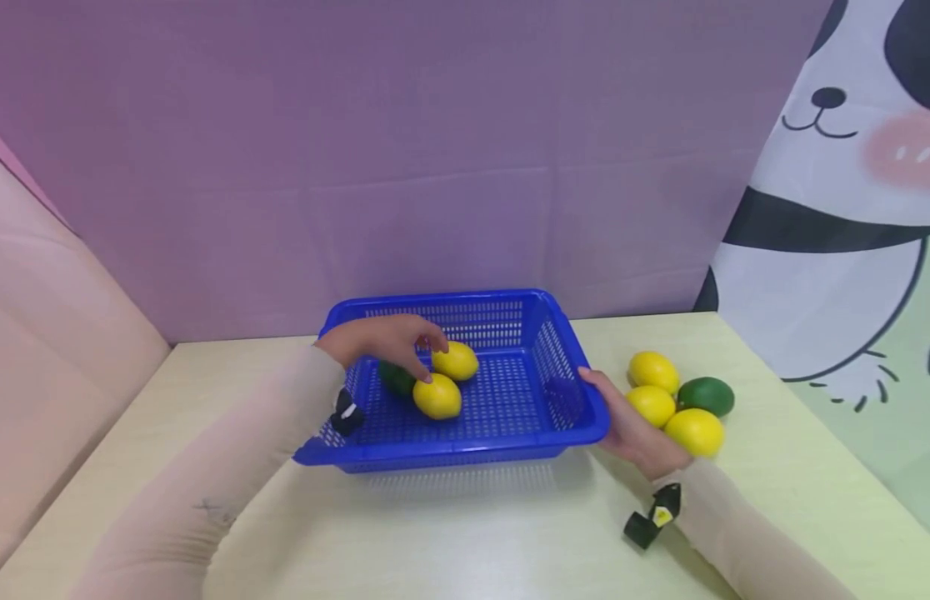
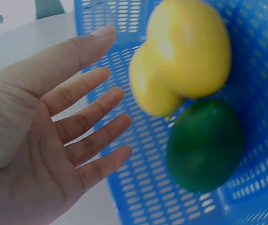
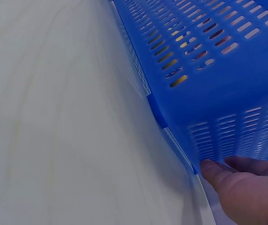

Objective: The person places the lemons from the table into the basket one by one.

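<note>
sleeve [image 1: 232, 467], left fingers [image 2: 90, 112] near lemons [image 1: 438, 398], blue basket [image 1: 453, 450]

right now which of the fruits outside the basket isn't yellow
The green fruit, rightmost outside the blue basket in the head view; its colour sets it apart from the three yellow fruits there.

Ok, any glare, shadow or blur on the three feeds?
Head: bright, with a soft shadow on the table below the blue basket's front side; left wrist: pale glare and soft edges on the upper yellow fruit; right wrist: dimmer, with a grey shadow alongside the basket.
</note>
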`<action>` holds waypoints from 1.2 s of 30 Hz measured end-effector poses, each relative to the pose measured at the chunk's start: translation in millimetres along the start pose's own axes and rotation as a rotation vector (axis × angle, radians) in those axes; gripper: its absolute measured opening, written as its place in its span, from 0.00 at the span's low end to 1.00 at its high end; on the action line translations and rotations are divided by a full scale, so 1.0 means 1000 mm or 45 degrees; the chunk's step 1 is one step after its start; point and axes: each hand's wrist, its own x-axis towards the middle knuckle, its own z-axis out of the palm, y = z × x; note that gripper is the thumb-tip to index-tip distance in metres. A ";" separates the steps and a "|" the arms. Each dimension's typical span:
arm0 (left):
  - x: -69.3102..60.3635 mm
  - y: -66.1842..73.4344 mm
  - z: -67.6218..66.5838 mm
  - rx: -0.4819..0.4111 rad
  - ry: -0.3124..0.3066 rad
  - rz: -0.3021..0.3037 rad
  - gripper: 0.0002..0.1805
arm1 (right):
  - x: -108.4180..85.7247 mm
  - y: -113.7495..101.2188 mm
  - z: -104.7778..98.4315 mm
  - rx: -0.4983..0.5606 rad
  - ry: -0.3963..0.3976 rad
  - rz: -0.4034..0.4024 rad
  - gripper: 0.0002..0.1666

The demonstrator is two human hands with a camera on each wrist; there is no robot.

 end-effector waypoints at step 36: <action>-0.101 -0.046 -0.030 -0.144 0.524 -0.014 0.24 | -0.002 -0.002 0.001 -0.006 -0.027 -0.003 0.46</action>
